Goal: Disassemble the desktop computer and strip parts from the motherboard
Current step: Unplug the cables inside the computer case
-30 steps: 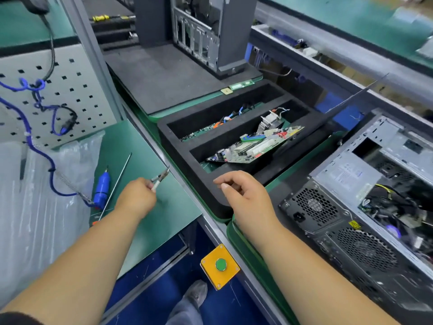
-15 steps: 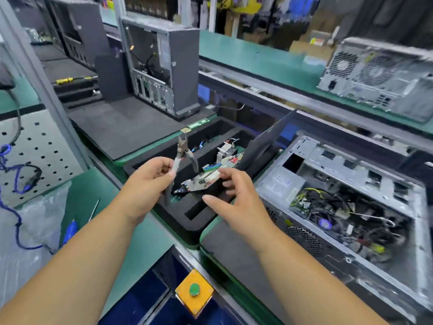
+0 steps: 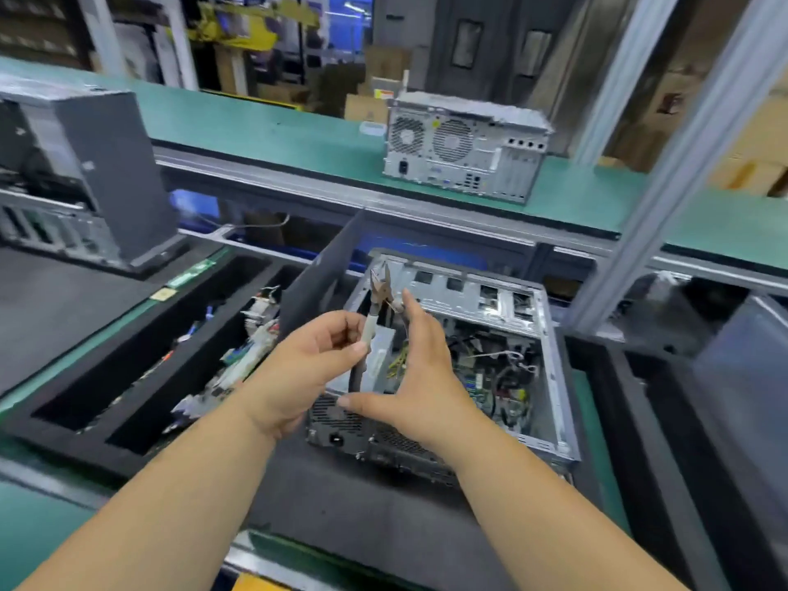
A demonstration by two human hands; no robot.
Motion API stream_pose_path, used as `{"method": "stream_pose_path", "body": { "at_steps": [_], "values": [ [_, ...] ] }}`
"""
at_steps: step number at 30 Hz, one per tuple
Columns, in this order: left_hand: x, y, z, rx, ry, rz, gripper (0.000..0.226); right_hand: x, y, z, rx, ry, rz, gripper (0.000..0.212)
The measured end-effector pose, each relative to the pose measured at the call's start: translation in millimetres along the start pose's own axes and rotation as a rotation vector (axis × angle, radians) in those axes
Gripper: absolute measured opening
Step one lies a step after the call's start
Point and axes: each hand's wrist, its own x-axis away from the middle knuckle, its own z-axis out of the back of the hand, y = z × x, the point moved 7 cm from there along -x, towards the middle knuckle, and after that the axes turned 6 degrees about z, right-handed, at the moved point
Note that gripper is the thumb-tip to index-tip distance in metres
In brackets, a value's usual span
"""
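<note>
A pair of cutting pliers [image 3: 380,292] is held upright in the left hand [image 3: 313,368], one pale handle pinched between thumb and curled fingers, the nose pointing up. The right hand [image 3: 420,386] is spread beside it, index finger raised against the other handle and thumb extended below; nothing is clasped by it. Both hands are raised directly in front of the opened computer case [image 3: 490,347], which lies on its side on a dark foam mat [image 3: 341,518], its wiring and board exposed. To the left, removed circuit boards [image 3: 239,364] are seen lying in a black foam tray [image 3: 106,368]. A second, closed case [image 3: 464,147] stands on the green conveyor [image 3: 264,125] behind. A third case [image 3: 85,172] stands at far left. No brand, label or lettering can be read; the frame is blurred.
</note>
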Motion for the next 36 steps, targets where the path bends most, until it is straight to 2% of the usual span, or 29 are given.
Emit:
{"method": "stream_pose_path", "body": {
  "at_steps": [2,5,7,11,15,19,22,26,30,33,36],
  "values": [
    [-13,-1,-16,0.029,-0.063,0.010,0.016,2,11,12,0.009,0.048,-0.041,0.133],
    [-33,-4,-36,0.097,-0.146,0.025,0.022,4,25,28,-0.003,0.105,-0.095,0.131],
    [-45,-7,-47,0.126,-0.197,0.039,0.016,6,32,36,-0.020,0.142,-0.124,0.128],
    [-67,-11,-63,0.143,-0.257,0.068,0.018,6,44,49,-0.029,0.205,-0.172,0.122],
    [-86,-18,-76,0.097,-0.302,0.088,0.016,6,61,55,-0.044,0.235,-0.285,0.102],
    [-112,-31,-82,-0.067,-0.286,0.088,0.011,9,76,62,-0.291,0.304,-0.406,0.060],
    [-133,-43,-84,-0.218,-0.244,0.096,0.017,13,96,71,-0.401,0.389,-0.531,0.051],
    [-163,-61,-83,-0.263,-0.118,0.192,0.016,30,121,85,-0.593,0.538,-0.733,0.055],
    [-191,-74,-97,-0.272,-0.075,0.279,0.013,48,127,94,-0.718,0.716,-0.775,0.032],
    [-206,-90,-122,-0.331,-0.130,0.331,0.007,51,131,93,-0.757,0.741,-0.829,0.029],
    [-213,-115,-153,-0.552,-0.284,0.405,0.008,51,132,90,-0.798,0.759,-0.871,0.020]
  ]
}}
